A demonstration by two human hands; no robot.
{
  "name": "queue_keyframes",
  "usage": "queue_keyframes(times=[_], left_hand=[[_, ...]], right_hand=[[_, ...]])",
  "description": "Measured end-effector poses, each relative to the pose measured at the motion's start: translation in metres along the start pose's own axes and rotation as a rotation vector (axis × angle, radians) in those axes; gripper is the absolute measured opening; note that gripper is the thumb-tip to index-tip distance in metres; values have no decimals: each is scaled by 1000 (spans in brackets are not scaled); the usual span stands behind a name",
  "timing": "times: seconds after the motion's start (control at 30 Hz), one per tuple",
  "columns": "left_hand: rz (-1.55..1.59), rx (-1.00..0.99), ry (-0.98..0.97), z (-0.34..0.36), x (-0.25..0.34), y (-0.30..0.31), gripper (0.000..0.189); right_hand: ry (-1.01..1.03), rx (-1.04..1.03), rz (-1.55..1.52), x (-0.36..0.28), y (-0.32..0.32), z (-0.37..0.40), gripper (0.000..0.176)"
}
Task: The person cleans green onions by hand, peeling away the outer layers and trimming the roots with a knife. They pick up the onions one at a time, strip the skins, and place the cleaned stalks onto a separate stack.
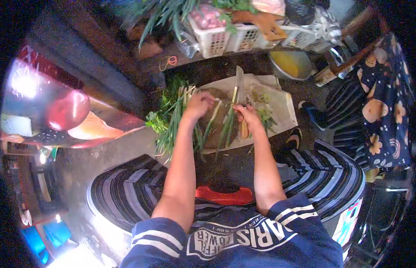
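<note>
My right hand (250,117) is closed around a knife, its wooden handle (244,130) below the palm and its blade (240,79) pointing away from me. A green onion (229,123) runs beside the blade, at the thumb and fingertips of that hand. My left hand (200,105) is over the near edge of a bunch of green onions (174,127). Its fingers reach to the right, slightly apart and a little blurred, with nothing plainly in them. Another green onion (213,117) lies between the hands on a round brown board (219,136).
Under the board is a pale sack (281,107) with trimmings (263,105). Leafy herbs (161,111) lie at the left. White baskets (215,41) stand behind, near a metal bowl (292,66) with yellow contents. Another person's foot (311,115) is at the right.
</note>
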State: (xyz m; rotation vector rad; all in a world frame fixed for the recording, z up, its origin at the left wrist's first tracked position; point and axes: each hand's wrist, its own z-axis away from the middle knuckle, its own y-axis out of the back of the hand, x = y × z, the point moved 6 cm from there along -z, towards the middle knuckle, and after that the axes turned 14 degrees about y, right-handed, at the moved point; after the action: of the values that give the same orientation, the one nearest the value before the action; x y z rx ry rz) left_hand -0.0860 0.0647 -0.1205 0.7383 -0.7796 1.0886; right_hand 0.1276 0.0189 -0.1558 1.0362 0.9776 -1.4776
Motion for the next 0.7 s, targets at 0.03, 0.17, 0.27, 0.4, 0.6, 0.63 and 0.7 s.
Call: queue_keyframes(times=[0.03, 0.17, 0.27, 0.4, 0.6, 0.63, 0.7], left_hand=[[-168, 57, -121, -8, -10, -17, 31], [-305, 212, -257, 11, -7, -57, 36], [-279, 220, -195, 18, -10, -57, 36], [172, -186, -8, 10, -7, -72, 26], [366, -350, 50, 23, 10, -107, 27], [363, -354, 47, 18, 7, -112, 27], [-296, 294, -569, 36, 39, -99, 30]], right_hand=[[-4, -37, -77, -11, 0, 4, 19], [11, -125, -26, -21, -4, 4, 20], [27, -155, -46, -26, -10, 10, 20], [23, -141, -139, -30, 1, 14, 21], [116, 31, -288, -51, 14, 14, 23], [120, 35, -288, -53, 15, 15, 23], [218, 66, -148, -66, 15, 19, 26]])
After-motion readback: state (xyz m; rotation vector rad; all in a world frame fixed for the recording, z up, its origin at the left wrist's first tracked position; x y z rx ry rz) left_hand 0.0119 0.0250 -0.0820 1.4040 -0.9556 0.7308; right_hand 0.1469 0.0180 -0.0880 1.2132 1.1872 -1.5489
